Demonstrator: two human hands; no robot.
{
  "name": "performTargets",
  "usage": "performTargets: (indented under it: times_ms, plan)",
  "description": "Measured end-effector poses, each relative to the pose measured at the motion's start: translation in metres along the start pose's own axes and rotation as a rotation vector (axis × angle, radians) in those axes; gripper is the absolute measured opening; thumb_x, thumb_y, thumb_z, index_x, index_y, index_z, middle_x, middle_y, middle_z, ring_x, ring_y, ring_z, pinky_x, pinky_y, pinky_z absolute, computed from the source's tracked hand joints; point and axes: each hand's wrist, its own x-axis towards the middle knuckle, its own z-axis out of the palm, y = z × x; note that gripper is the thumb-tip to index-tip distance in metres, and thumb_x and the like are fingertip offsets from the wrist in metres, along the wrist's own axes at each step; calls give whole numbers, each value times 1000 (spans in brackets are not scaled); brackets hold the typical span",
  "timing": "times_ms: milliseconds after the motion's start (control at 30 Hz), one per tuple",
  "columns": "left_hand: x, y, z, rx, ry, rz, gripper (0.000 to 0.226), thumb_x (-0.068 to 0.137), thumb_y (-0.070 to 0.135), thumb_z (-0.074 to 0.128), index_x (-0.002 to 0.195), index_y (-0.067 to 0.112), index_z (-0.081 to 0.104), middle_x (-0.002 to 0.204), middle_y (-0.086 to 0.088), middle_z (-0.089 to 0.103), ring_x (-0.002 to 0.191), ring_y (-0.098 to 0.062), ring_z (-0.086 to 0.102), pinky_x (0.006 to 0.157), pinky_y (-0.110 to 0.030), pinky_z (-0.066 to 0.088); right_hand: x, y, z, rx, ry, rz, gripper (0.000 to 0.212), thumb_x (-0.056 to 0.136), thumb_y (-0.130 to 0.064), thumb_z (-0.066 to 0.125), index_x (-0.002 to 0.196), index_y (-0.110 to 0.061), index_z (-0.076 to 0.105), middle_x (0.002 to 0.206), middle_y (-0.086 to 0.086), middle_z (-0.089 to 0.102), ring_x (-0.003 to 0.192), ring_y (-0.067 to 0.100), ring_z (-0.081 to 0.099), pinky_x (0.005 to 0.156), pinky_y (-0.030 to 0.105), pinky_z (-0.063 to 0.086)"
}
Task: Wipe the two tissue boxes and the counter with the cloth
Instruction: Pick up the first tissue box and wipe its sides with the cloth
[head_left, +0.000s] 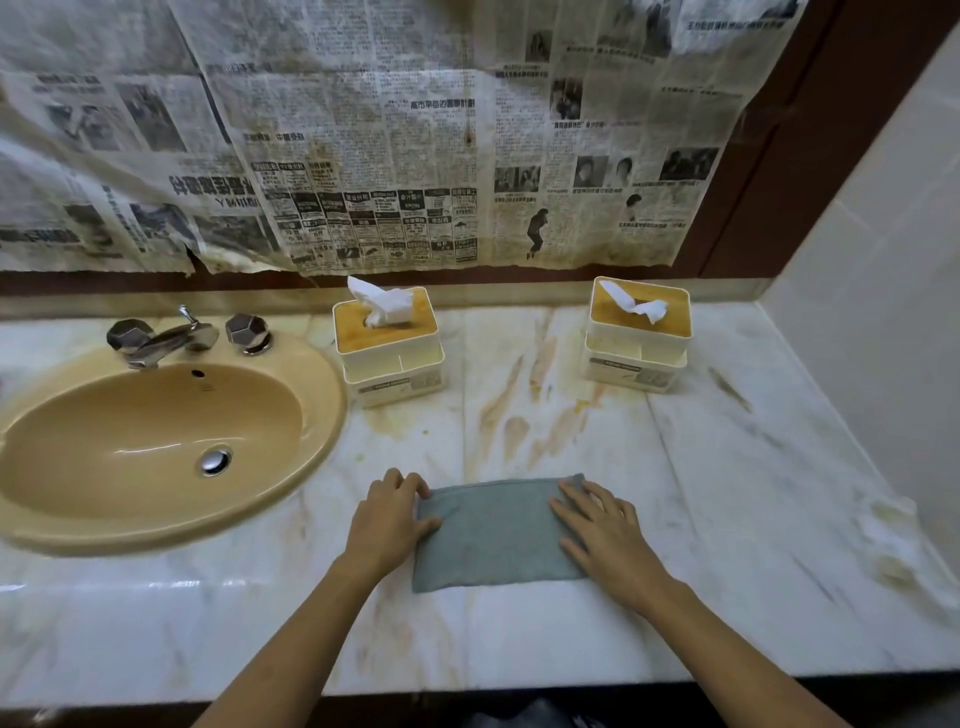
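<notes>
A folded grey-blue cloth (493, 535) lies flat on the marble counter (727, 467) near its front edge. My left hand (387, 519) rests at the cloth's left edge, fingertips curled on its far left corner. My right hand (602, 535) lies flat on the cloth's right side, fingers spread. Two cream tissue boxes with wooden lids stand at the back: the left tissue box (389, 348) beside the sink, the right tissue box (638, 335) farther right. A white tissue sticks out of each. Brownish stains streak the counter between the boxes and the cloth.
A tan oval sink (156, 447) with a chrome faucet (171, 338) takes up the left of the counter. Stained newspaper (363, 130) covers the wall behind. A pale tiled wall (883, 312) bounds the right side. Yellowish grime marks the counter's right edge (893, 540).
</notes>
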Motion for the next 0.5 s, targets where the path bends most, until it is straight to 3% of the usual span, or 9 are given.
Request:
performTargets:
  times_ms: [133,233,300,500]
  plan:
    - [2,6,2,-103,-41,-31,17,87,34,63,95,23,53,95,4,47,80,-15,53,61,-23,38,3,2,2,15,11,-25,52,102,-39,38,152,-26,30,162,-4,16,142,25,24,111,38,23]
    - [2,14,1,-187,-42,-54,12,88,23,60,91,19,50,74,4,54,67,-15,51,54,-24,34,4,3,0,31,20,-40,53,101,-40,41,152,-27,29,162,-4,14,142,21,22,112,35,20]
    - [2,15,0,-368,-33,-130,9,87,15,59,92,17,52,67,3,54,64,-15,50,55,-27,35,5,3,-1,44,14,-43,54,99,-40,44,150,-28,32,162,-5,17,142,20,23,111,35,20]
    - [3,8,-9,-980,-89,-377,18,86,9,61,102,16,57,76,-6,51,65,-18,50,64,-33,48,7,2,1,87,28,-45,53,97,-36,50,148,-29,37,160,-6,19,141,19,25,110,34,23]
